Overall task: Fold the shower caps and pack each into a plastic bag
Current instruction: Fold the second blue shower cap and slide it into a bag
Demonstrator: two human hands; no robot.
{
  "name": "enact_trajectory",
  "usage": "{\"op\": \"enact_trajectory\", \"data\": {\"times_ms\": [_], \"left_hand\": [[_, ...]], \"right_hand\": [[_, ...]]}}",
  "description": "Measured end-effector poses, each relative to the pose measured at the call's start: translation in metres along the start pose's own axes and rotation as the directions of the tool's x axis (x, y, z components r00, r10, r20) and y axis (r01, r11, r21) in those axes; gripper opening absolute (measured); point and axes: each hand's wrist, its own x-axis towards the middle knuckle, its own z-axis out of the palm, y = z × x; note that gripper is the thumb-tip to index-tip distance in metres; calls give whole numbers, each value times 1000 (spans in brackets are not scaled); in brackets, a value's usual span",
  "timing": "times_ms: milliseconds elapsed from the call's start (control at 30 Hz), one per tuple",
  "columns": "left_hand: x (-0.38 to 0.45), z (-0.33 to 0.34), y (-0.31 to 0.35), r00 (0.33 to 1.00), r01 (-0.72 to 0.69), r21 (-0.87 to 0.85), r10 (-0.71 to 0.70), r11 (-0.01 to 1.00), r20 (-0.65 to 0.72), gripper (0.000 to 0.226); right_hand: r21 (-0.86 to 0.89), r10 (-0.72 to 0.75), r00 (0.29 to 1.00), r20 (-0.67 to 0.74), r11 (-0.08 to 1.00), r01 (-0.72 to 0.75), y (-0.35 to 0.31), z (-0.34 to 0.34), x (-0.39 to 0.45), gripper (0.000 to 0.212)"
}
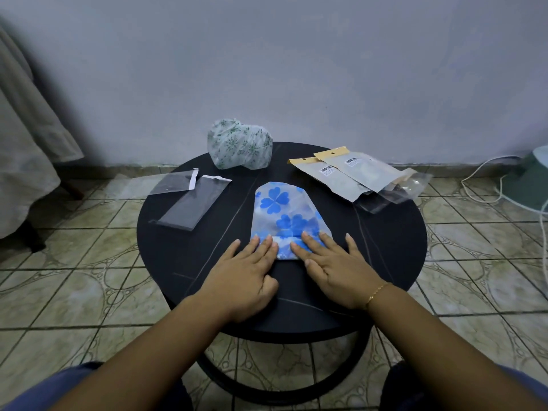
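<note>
A translucent shower cap printed with blue clover flowers [286,215] lies flattened at the middle of the round black surface [184,262], its near edge turned up in a narrow fold. The left hand [246,272] and the right hand [332,269] press that fold down side by side, fingers [268,243] straight and slightly spread, holding nothing. A crumpled white shower cap with green flowers [240,148] sits at the far edge. Two clear empty plastic bags [189,200] lie far left. Packed pouches with tan header cards and barcode labels [350,173] overlap far right, beside another clear bag [394,194].
</note>
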Motion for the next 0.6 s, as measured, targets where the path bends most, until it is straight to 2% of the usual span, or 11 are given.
{"op": "enact_trajectory", "data": {"times_ms": [133,267,467,533,600], "left_hand": [[3,-3,-14,993,-57,-76,49,995,-109,86],[4,-8,-25,977,-54,-265,-4,963,-213,48],[8,-9,-26,971,-38,-319,-40,947,-236,34],[9,-13,-26,970,-17,-405,-83,914,-227,28],[11,-15,-27,965,42,-494,-163,869,-206,28]], "right_hand": [[11,-37,992,-121,999,39,4,-5,-3,50],[27,-88,964,-252,995,98,8,-7,-2,52],[116,-89,939,-333,984,135,9,-4,6,46],[229,-37,926,-376,965,131,10,-3,9,38],[379,41,932,-361,919,107,12,-4,13,28]]}}
